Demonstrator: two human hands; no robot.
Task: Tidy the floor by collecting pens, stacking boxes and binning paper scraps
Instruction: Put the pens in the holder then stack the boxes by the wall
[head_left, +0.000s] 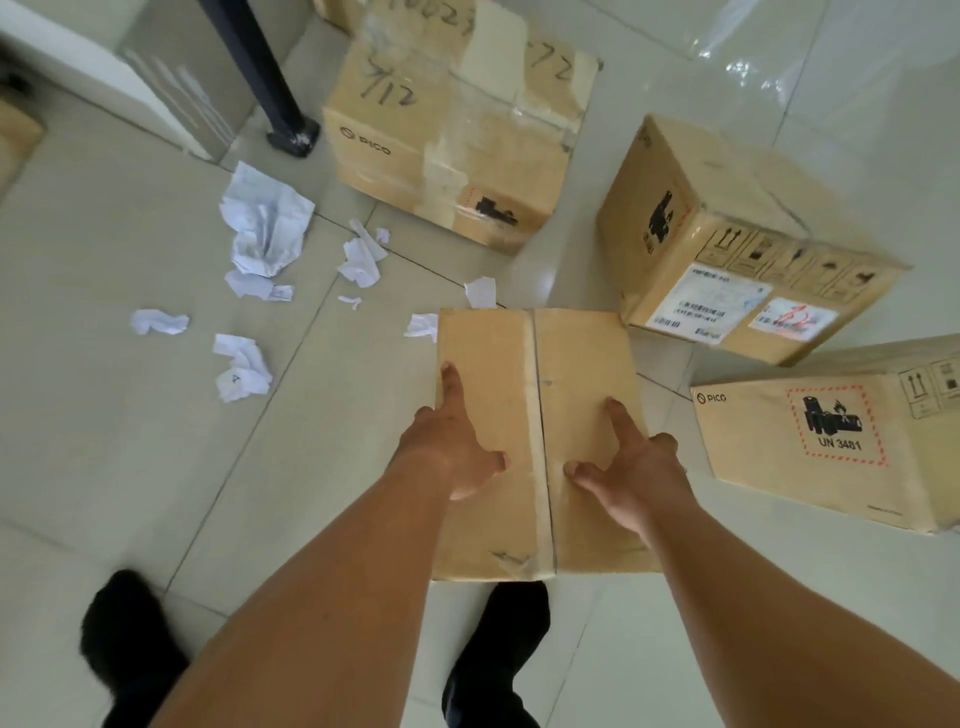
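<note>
- Plain brown cardboard box (582, 358) with a taped centre seam, just ahead of the black shoes (130, 639).
- Left hand (457, 447) and right hand (634, 467): each grip clasps it, thumb and forefinger on top, the other fingers over a side edge.
- Crumpled white paper scraps (267, 228) lie to the left on the pale tiled floor (130, 457).

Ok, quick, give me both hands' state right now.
Left hand: grips the cardboard box at its left edge.
Right hand: grips the same box at its right edge.
</note>
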